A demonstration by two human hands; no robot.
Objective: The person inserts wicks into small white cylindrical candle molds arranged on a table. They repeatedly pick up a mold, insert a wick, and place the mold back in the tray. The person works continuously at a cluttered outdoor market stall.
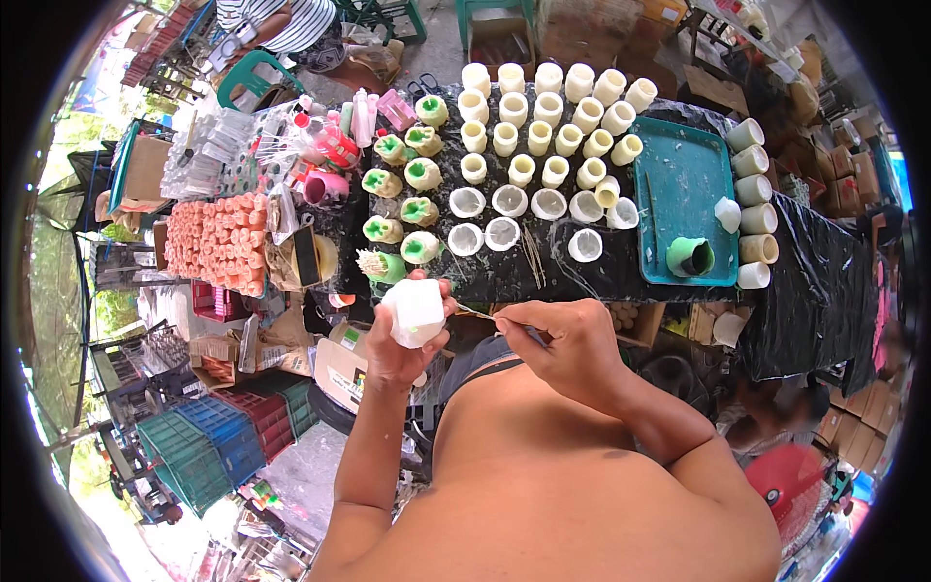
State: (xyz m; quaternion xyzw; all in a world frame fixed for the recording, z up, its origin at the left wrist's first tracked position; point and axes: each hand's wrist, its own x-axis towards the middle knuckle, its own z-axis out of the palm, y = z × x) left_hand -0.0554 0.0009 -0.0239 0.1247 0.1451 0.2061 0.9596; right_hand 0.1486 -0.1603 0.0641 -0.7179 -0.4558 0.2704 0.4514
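Observation:
Above the table's near edge, my left hand [390,357] is wrapped round a white, faceted, wax-like block [417,310]. My right hand [577,339] pinches a thin stick [473,311]. The stick's far end points at the block's right side, by my left fingertips; whether it touches the block I cannot tell. Just beyond my left hand stands a green cup [385,267] full of thin pale sticks. Several cream moulds with green-stained tops [420,210] line the table there. White translucent cups [502,233] stand farther right, and a few loose sticks [533,260] lie beside them.
Rows of cream cylindrical moulds [548,107] fill the table's back. At right, a teal tray [684,175] bears a green cup [690,256] and white lump [727,214]. Peach pieces [215,242] are stacked left. A person in a striped shirt [301,27] is at far left.

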